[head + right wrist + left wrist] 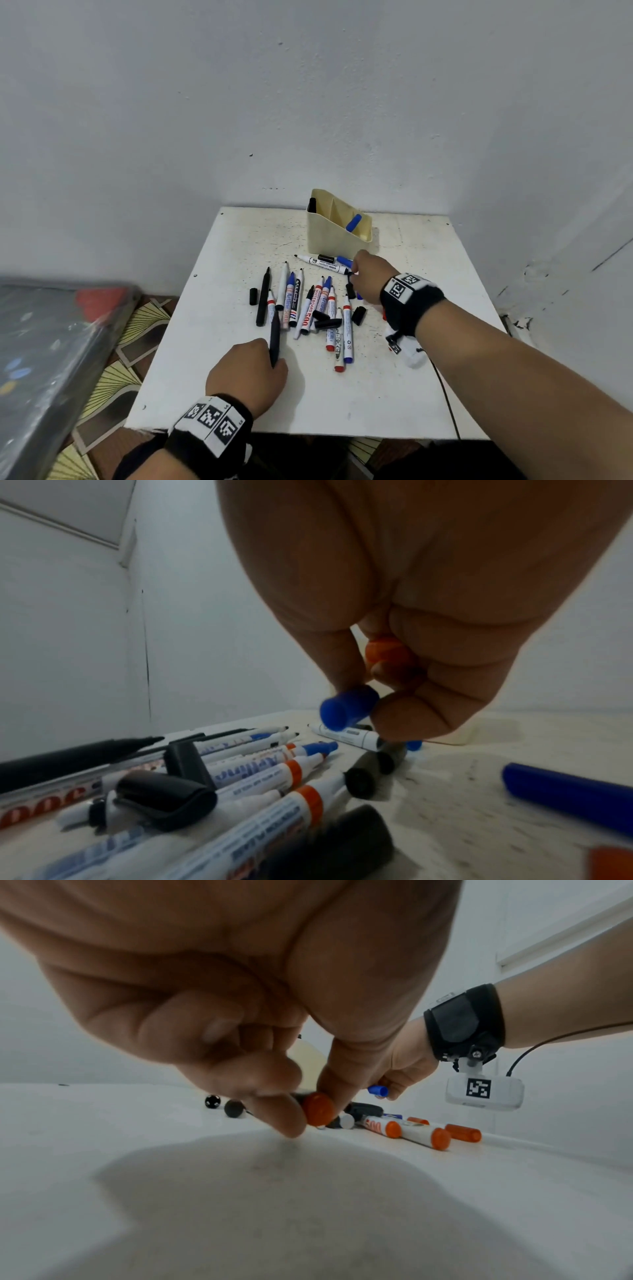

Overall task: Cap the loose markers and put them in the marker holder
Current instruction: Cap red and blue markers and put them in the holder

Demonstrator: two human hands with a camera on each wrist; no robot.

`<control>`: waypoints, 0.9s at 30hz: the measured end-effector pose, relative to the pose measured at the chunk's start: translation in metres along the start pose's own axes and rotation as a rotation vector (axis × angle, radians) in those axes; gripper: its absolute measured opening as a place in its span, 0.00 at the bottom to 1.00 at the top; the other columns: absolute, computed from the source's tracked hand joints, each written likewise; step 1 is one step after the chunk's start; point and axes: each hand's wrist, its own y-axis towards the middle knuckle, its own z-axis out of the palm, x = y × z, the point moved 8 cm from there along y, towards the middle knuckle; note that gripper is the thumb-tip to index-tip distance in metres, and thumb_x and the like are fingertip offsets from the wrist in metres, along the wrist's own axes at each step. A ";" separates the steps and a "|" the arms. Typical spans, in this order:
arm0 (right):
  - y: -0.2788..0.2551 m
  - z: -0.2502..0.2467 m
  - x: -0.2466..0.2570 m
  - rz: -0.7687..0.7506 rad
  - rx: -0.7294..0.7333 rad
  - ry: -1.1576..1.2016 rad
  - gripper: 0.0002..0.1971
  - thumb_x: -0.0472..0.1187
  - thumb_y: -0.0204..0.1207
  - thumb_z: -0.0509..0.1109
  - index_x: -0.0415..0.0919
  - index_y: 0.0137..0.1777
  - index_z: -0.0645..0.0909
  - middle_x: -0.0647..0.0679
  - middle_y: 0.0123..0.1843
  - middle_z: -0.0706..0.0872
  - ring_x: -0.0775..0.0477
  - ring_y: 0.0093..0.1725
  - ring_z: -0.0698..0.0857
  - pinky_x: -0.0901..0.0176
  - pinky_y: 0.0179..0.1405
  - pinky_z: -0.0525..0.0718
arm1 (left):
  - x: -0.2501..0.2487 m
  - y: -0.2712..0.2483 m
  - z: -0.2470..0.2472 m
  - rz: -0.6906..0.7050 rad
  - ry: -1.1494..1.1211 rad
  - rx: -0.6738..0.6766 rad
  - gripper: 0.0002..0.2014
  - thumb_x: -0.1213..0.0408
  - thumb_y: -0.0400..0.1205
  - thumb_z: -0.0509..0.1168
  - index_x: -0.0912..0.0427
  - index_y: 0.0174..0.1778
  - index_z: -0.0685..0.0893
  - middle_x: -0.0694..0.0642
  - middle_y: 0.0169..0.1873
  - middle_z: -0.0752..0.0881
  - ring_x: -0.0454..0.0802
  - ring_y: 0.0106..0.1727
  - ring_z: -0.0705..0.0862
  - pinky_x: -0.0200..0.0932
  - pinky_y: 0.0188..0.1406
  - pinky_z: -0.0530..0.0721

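Note:
My left hand (255, 368) grips a dark marker (274, 337) near the table's front; in the left wrist view its orange-red end (316, 1108) shows between thumb and finger. My right hand (366, 279), just in front of the holder, pinches a blue cap (349, 708). An orange-red cap (388, 653) is tucked higher up between the same fingers. The cream marker holder (337, 236) stands at the back with a blue marker (354, 222) and a black one (311, 205) in it. Several uncapped markers (308, 308) lie in a pile between my hands.
Loose black caps lie at the pile's left (253, 296), on it (327, 323) and at its right (358, 315). The white table (394, 394) stands in a wall corner. A grey plastic-covered object (51, 359) sits at the left, a cable (445, 394) at the front right.

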 end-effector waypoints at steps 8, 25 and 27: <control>0.033 0.026 0.023 -0.025 0.024 -0.089 0.12 0.38 0.84 0.66 0.36 0.65 0.75 0.37 0.60 0.84 0.37 0.58 0.85 0.54 0.47 0.79 | 0.023 0.032 -0.008 -0.081 -0.024 -0.013 0.18 0.40 0.81 0.61 0.52 0.39 0.78 0.50 0.39 0.84 0.55 0.44 0.83 0.46 0.43 0.82; -0.017 0.010 -0.029 -0.004 0.044 0.286 0.17 0.39 0.85 0.62 0.50 0.72 0.75 0.47 0.64 0.85 0.44 0.55 0.86 0.53 0.44 0.84 | -0.110 0.046 0.000 0.246 0.032 -0.001 0.11 0.49 0.84 0.61 0.52 0.49 0.80 0.54 0.47 0.86 0.55 0.46 0.83 0.46 0.41 0.79; -0.025 0.008 -0.034 -0.030 0.030 0.421 0.12 0.42 0.83 0.69 0.53 0.64 0.77 0.50 0.57 0.87 0.47 0.49 0.87 0.55 0.38 0.84 | -0.112 0.047 0.006 0.200 0.049 0.011 0.12 0.51 0.83 0.63 0.54 0.55 0.81 0.55 0.52 0.87 0.58 0.52 0.86 0.45 0.42 0.77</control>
